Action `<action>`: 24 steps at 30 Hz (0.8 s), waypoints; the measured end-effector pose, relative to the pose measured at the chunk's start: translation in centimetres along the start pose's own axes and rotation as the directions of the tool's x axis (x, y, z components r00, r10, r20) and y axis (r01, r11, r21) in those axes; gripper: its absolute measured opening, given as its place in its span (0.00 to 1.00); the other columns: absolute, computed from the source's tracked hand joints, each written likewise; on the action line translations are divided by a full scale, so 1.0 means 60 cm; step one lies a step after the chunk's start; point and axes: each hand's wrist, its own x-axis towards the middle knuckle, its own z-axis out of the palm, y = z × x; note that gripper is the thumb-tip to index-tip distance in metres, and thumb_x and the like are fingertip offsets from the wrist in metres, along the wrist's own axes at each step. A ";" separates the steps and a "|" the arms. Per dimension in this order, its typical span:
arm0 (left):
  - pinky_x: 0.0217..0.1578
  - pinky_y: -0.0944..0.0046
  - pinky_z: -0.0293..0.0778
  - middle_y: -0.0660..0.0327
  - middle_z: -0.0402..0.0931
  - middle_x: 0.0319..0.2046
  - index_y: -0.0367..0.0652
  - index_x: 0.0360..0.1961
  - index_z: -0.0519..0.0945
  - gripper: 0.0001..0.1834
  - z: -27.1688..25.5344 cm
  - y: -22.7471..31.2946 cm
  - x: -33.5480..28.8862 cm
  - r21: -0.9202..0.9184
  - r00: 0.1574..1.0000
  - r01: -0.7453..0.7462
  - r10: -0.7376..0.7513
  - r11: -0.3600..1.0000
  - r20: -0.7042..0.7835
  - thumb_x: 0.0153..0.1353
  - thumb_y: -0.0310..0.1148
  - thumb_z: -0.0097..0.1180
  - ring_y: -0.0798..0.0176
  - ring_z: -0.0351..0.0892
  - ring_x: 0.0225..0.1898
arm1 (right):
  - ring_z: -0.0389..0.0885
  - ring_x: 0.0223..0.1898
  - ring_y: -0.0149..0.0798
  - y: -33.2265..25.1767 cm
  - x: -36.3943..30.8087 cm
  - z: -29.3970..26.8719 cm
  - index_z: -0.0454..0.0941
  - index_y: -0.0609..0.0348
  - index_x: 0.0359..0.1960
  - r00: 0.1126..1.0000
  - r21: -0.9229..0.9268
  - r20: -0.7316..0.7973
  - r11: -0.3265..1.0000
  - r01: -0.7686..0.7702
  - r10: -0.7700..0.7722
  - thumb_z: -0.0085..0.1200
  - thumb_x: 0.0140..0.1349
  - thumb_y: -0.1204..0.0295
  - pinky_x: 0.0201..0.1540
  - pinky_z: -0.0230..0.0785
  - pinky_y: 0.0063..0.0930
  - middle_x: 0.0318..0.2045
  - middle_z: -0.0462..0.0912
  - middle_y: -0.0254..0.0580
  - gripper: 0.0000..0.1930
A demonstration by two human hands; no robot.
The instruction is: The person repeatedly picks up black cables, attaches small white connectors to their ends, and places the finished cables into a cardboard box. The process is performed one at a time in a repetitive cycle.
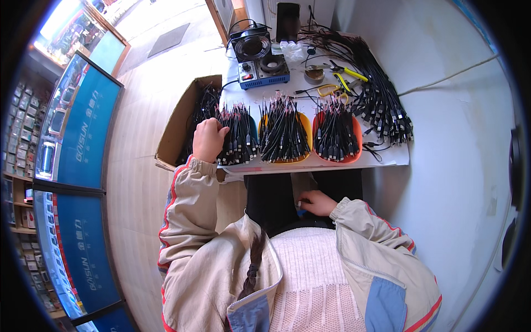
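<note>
"From the head camera, where are your hands?"

"My left hand (208,139) is at the left end of a white table (249,95), over black cables (239,133). Its fingers are loosely curled, the thumb apart from them; I cannot tell whether they grip one. My right hand (316,203) is low over my lap, fingers bent, with a small white and blue bit (301,211) at their tips; I cannot tell if I have hold of it."

"And the cables?"

"They stand bunched in three bins along the near edge: teal (254,127), yellow (307,123) and orange-red (358,133), left to right. More lie in a cardboard box (176,124) left of the table, and in a large heap (381,99) on the right."

"Behind the bins?"

"A blue device (265,80) with dials, a round tin (314,75), and yellow-handled pliers (354,73)."
</note>
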 end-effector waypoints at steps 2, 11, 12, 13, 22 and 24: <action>0.35 0.51 0.74 0.49 0.79 0.28 0.36 0.25 0.79 0.13 -0.001 0.001 0.001 -0.002 1.000 0.010 -0.010 1.000 0.011 0.52 0.36 0.65 0.46 0.79 0.33 | 0.81 0.38 0.55 0.000 -0.002 0.000 0.79 0.64 0.39 1.000 -0.006 0.005 1.000 0.014 -0.014 0.53 0.58 0.68 0.43 0.72 0.40 0.34 0.82 0.55 0.12; 0.34 0.54 0.74 0.48 0.79 0.25 0.34 0.23 0.80 0.14 -0.002 -0.008 0.005 -0.044 1.000 -0.015 0.015 0.999 -0.007 0.49 0.36 0.67 0.47 0.79 0.31 | 0.81 0.37 0.55 -0.003 -0.007 -0.001 0.79 0.64 0.38 1.000 0.029 -0.016 0.999 0.026 -0.026 0.53 0.59 0.68 0.42 0.73 0.40 0.34 0.82 0.55 0.12; 0.34 0.55 0.74 0.49 0.79 0.25 0.34 0.22 0.81 0.14 -0.003 -0.009 0.007 -0.052 1.000 -0.007 0.007 0.999 -0.003 0.48 0.36 0.67 0.48 0.79 0.31 | 0.81 0.37 0.55 -0.004 -0.007 -0.001 0.79 0.64 0.37 0.999 0.028 -0.021 0.999 0.033 -0.032 0.53 0.59 0.68 0.42 0.73 0.40 0.33 0.82 0.54 0.11; 0.33 0.55 0.75 0.49 0.79 0.24 0.34 0.22 0.81 0.14 -0.004 -0.011 0.008 -0.072 1.000 0.006 -0.005 0.997 0.017 0.48 0.36 0.67 0.49 0.80 0.30 | 0.81 0.36 0.55 -0.004 -0.007 -0.001 0.79 0.64 0.37 0.999 0.026 -0.027 0.999 0.039 -0.038 0.53 0.59 0.68 0.41 0.73 0.40 0.33 0.82 0.54 0.11; 0.33 0.64 0.77 0.54 0.83 0.27 0.35 0.31 0.84 0.12 -0.008 -0.102 0.046 -0.267 0.991 0.049 -0.079 0.962 -0.103 0.53 0.36 0.63 0.61 0.83 0.29 | 0.82 0.35 0.51 -0.005 -0.007 -0.001 0.79 0.63 0.39 0.999 0.011 -0.022 0.999 0.046 -0.046 0.52 0.59 0.69 0.41 0.73 0.37 0.33 0.82 0.53 0.11; 0.34 0.65 0.77 0.54 0.84 0.28 0.36 0.33 0.85 0.14 0.013 -0.119 0.057 -0.297 0.990 0.136 -0.143 0.945 -0.001 0.53 0.37 0.64 0.61 0.84 0.30 | 0.81 0.35 0.52 -0.005 -0.005 0.000 0.79 0.63 0.38 0.998 -0.003 -0.026 0.998 0.055 -0.055 0.52 0.59 0.69 0.41 0.73 0.37 0.33 0.82 0.53 0.11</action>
